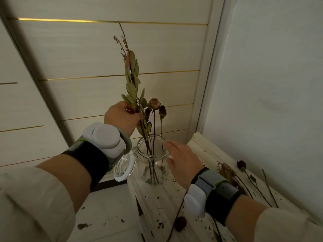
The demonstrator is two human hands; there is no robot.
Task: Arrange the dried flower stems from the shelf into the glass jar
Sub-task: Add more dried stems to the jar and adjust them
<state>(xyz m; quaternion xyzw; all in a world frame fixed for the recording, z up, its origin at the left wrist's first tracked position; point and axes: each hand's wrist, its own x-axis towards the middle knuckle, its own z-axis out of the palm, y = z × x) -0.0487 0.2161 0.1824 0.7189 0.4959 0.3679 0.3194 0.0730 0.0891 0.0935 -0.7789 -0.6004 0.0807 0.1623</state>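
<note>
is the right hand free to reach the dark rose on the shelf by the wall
Probably yes: the right hand is open and empty, and the dark rose lies uncovered to its right.

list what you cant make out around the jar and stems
Head view: fingers of the left hand on the leafy stem, hidden behind the hand itself.
Head view: whether the right hand touches the glass jar, unclear from this angle.
Head view: loose stems on the shelf, partly covered by the right wrist.
Head view: stem ends in the jar, blurred by glass.
</note>
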